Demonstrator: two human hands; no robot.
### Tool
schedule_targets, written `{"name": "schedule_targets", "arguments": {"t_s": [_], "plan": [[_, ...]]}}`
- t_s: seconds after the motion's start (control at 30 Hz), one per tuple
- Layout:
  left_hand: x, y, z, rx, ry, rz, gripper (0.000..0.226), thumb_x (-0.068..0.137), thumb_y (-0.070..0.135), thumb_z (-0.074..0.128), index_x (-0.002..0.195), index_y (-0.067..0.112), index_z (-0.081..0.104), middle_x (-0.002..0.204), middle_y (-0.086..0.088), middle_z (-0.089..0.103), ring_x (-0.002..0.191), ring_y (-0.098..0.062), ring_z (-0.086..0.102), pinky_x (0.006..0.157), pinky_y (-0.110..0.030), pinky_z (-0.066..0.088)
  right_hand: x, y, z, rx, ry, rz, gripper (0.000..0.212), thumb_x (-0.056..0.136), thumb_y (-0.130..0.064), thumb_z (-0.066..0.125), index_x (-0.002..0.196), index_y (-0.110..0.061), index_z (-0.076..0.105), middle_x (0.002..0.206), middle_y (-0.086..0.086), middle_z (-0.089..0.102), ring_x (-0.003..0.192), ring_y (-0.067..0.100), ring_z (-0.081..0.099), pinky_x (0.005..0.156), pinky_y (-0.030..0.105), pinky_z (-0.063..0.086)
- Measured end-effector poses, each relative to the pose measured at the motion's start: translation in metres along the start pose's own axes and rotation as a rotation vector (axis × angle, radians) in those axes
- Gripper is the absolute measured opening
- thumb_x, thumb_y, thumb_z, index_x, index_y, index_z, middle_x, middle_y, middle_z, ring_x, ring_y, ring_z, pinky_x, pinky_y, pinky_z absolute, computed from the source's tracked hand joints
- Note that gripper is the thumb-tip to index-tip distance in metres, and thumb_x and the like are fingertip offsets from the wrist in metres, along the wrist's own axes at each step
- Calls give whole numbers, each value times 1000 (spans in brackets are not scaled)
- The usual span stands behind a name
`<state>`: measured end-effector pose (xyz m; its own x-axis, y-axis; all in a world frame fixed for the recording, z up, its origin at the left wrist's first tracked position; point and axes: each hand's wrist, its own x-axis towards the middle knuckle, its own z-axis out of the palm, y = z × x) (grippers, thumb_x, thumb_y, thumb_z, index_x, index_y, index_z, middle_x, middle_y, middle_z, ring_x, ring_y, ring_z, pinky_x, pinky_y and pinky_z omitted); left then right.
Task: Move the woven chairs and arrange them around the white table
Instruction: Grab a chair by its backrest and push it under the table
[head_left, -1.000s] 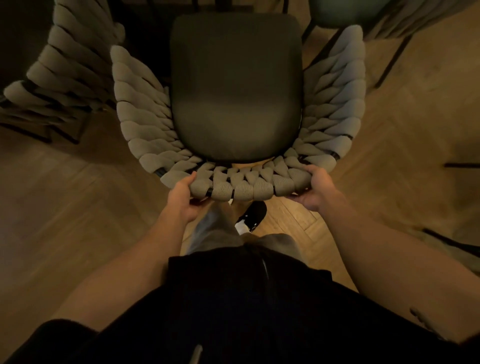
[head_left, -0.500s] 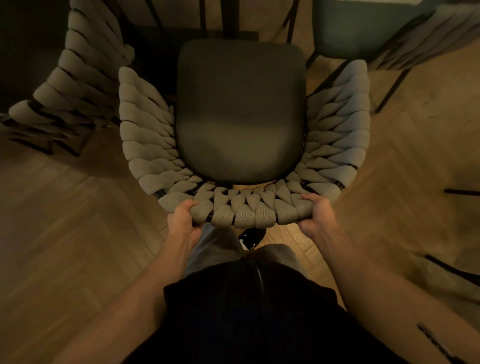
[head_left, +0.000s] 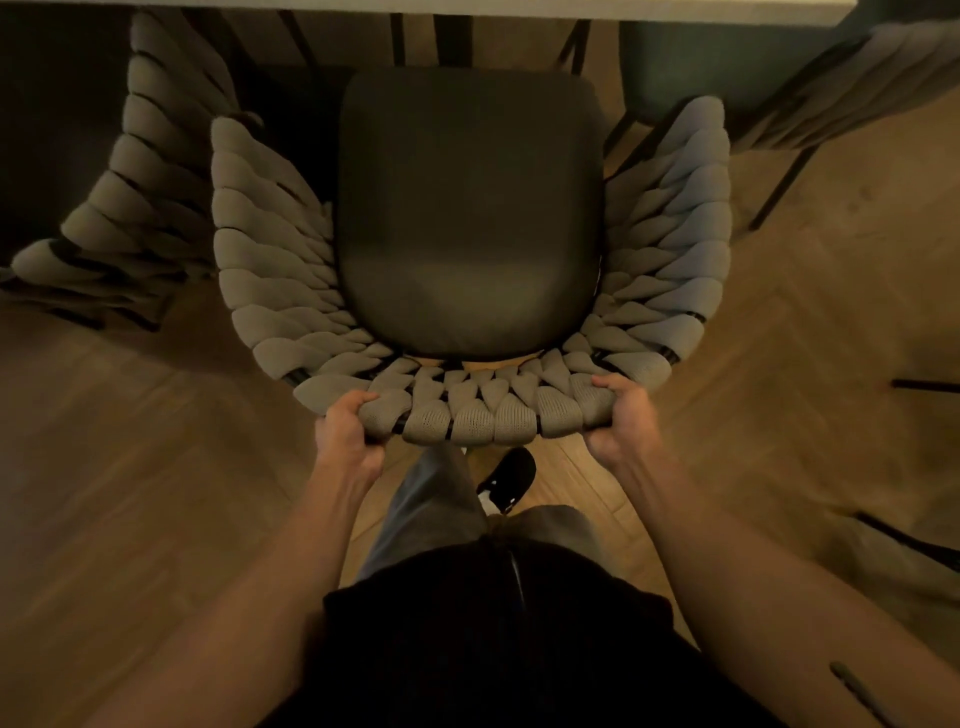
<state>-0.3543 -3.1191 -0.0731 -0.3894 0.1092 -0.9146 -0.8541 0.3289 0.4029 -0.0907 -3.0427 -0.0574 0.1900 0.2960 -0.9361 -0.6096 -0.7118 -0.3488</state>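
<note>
A woven chair (head_left: 270, 270) with thick grey-beige straps and a dark seat cushion stands right in front of me, its seat facing the white table (head_left: 519, 9), whose edge shows along the top of the view. My left hand (head_left: 348, 431) grips the top of the backrest at its left end. At the right end of the same rim, my right hand (head_left: 621, 421) grips the woven straps. The front of the seat lies close to the table edge.
A second woven chair (head_left: 130, 197) stands at the left beside the table, and a third (head_left: 852, 88) at the upper right. Dark chair legs (head_left: 924, 384) cross the wooden floor at the right. My leg and shoe (head_left: 509, 478) are just behind the held chair.
The held chair has moved forward toward the table, and the table's white edge has come into view at the top. Both hands keep their grip on the backrest.
</note>
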Motion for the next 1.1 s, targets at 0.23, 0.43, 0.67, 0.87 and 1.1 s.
{"name": "schedule_targets", "arguments": {"t_s": [0.23,0.43,0.67,0.87,1.1], "plan": [[20,24,48,60,-18,23,47,85,-4,63,131,1,55,125,-20,67,100,-33,72,78,-46,63,31,-26,43,-72,-17,-1,34,86,2,61,117,-12,61,124,15,66,111,36,65,99,56,52],[31,61,96,96,-58,34,44,87,-2,62,130,6,52,122,-19,63,105,-34,69,90,-54,59,45,-58,95,-130,-30,-1,39,88,1,59,125,-11,57,120,17,66,107,38,66,92,57,55],[31,71,113,116,-47,32,39,89,-3,59,127,2,53,123,-20,63,107,-35,68,95,-55,56,47,-69,117,-203,1,41,41,86,0,56,126,-9,57,117,19,67,100,41,69,88,59,56],[18,74,114,175,-77,21,13,93,2,60,102,10,54,122,-20,63,110,-35,67,99,-54,54,40,-72,111,-256,-43,41,38,91,-12,64,128,-13,55,119,16,66,104,38,68,86,59,57],[-22,74,61,1031,-92,527,14,100,34,60,98,20,57,100,-8,69,84,-17,69,81,-39,61,-5,-73,61,-1214,-43,-487,36,89,-55,67,96,-20,60,93,2,71,84,18,69,76,41,60]]}}
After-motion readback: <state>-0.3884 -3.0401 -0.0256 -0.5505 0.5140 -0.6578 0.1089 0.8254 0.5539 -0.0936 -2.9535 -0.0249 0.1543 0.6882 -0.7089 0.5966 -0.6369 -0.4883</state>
